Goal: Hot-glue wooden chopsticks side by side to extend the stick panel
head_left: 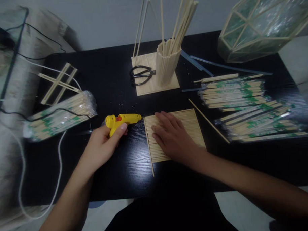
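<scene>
**Stick panel (191,123) and glue gun (126,118) at our hands**

One black table (119,84) carries the one panel at front middle. Our right hand (170,136) lies flat and open on it. Our left hand (102,145) grasps the one yellow gun just beside. One scissors (141,75) lies behind.

We count one glue gun (122,120), one pair of scissors (141,75), one stick cup (167,67), one big faceted frame (258,28) and one small flat frame (59,83). We find two stick mats (191,122) (145,88) and three heaps of wrapped chopsticks (60,117) (233,93) (262,124) on the bench (111,168).
</scene>
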The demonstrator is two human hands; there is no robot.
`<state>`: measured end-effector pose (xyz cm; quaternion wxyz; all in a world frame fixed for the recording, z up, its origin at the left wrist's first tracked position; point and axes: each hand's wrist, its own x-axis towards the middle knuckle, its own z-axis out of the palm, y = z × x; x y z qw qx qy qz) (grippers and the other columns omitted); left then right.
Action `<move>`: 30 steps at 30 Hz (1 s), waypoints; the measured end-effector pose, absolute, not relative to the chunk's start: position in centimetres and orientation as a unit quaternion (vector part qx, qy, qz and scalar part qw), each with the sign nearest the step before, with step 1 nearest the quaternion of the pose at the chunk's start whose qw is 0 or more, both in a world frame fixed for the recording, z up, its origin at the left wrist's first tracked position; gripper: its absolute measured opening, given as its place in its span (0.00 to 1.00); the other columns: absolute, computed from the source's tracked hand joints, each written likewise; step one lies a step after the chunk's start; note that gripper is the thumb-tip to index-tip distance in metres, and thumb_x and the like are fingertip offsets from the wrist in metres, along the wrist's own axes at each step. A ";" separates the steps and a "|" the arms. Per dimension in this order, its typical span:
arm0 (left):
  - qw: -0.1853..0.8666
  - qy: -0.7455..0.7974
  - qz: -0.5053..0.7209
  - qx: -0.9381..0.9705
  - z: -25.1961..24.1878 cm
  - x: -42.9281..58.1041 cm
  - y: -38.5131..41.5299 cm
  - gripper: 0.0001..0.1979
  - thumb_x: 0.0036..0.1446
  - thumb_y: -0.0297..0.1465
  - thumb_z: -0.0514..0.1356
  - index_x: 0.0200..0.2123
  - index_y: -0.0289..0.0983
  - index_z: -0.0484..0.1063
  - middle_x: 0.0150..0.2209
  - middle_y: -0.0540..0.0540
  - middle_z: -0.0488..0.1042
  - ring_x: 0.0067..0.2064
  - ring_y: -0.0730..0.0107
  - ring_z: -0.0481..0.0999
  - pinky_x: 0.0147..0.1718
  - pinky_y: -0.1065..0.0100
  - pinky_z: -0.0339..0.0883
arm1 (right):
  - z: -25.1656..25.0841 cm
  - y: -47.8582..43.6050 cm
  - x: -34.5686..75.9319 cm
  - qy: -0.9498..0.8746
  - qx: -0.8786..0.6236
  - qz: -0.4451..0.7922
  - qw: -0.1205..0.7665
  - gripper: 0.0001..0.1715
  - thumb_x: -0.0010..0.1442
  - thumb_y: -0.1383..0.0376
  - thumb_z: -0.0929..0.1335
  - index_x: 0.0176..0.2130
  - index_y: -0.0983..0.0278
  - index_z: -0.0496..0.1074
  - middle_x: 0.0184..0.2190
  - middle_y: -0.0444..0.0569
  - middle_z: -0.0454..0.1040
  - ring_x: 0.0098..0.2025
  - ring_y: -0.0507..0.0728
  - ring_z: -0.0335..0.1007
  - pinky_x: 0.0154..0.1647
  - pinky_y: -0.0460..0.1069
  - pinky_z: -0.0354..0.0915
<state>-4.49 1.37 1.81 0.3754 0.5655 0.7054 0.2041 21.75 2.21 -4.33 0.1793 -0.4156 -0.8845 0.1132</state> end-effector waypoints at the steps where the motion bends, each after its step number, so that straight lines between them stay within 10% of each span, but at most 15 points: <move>1: 0.376 0.706 0.204 0.565 1.8 -4.5 1.4 0.28 0.65 0.57 0.59 0.32 0.38 0.81 0.20 0.50 0.71 0.24 0.66 0.70 0.24 0.66 0.61 | -4.3 2.2 21.7 -0.884 -0.416 0.114 0.180 0.13 0.77 0.63 0.64 0.53 0.64 0.76 0.71 0.66 0.67 0.74 0.71 0.60 0.72 0.70 0.63; 30: 0.384 0.687 0.185 0.588 2.2 -5.1 1.4 0.28 0.64 0.56 0.60 0.29 0.38 0.82 0.20 0.50 0.70 0.23 0.68 0.68 0.23 0.67 0.60 | -4.4 2.2 21.7 -0.883 -0.420 0.108 0.178 0.12 0.76 0.63 0.64 0.53 0.63 0.75 0.71 0.64 0.67 0.74 0.71 0.60 0.73 0.69 0.62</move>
